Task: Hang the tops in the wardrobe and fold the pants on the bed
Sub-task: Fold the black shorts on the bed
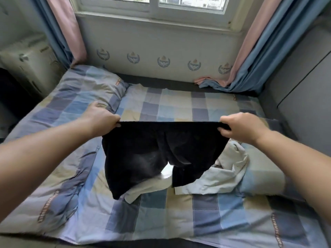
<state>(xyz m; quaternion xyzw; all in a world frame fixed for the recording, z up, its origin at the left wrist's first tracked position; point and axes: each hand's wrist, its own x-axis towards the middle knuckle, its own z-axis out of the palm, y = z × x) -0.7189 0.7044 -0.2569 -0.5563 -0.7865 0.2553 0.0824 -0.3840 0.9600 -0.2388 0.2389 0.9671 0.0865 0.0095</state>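
A pair of black shorts (143, 153) hangs stretched by its waistband above the bed (175, 212). My left hand (102, 120) pinches the waistband's left end and my right hand (245, 127) grips its right end. The two legs dangle down over a crumpled white garment (225, 172) that lies on the checked bedcover, partly hidden behind the shorts.
A checked pillow (93, 88) lies at the bed's far left. Behind the bed are a wall and a window (152, 4), with pink and blue curtains (250, 65) on both sides. A grey cabinet (304, 90) stands at the right, a pale unit (30, 63) at the left.
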